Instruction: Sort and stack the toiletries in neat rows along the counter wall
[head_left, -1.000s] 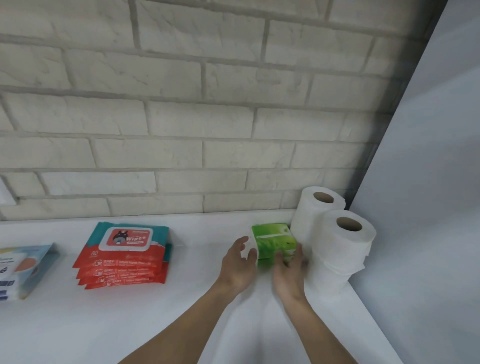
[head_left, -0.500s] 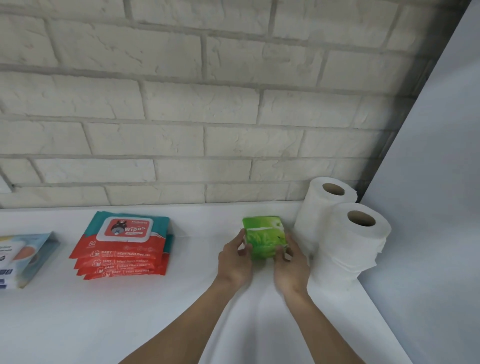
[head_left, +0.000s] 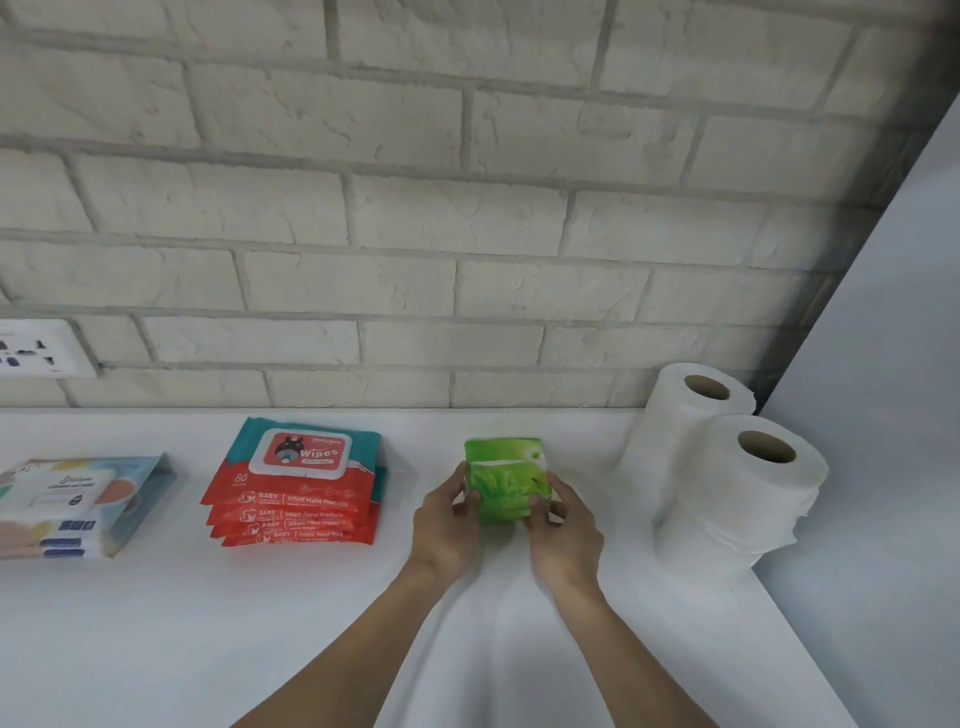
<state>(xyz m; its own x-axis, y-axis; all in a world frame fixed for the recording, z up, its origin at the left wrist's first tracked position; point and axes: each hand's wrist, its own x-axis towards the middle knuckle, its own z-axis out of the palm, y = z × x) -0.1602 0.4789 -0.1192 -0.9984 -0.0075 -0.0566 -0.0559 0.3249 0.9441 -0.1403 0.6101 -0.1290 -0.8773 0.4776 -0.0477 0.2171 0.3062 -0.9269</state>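
Observation:
A small stack of green tissue packs (head_left: 505, 478) stands on the white counter (head_left: 156, 623), between a pile of red baby-wipe packs (head_left: 296, 483) and two upright toilet rolls (head_left: 727, 467). My left hand (head_left: 447, 525) presses the green stack's left side and my right hand (head_left: 563, 530) presses its right side, fingers wrapped around it. A pale blue pile of wipe packs (head_left: 72, 509) lies at the far left.
A whitewashed brick wall (head_left: 415, 234) runs along the back of the counter, with a white socket plate (head_left: 36, 348) at the left. A plain grey-white side panel (head_left: 893, 415) closes the right end behind the rolls.
Both hands have closed onto the sides of the green stack and shifted it a little left, away from the toilet rolls. The camera has turned slightly left.

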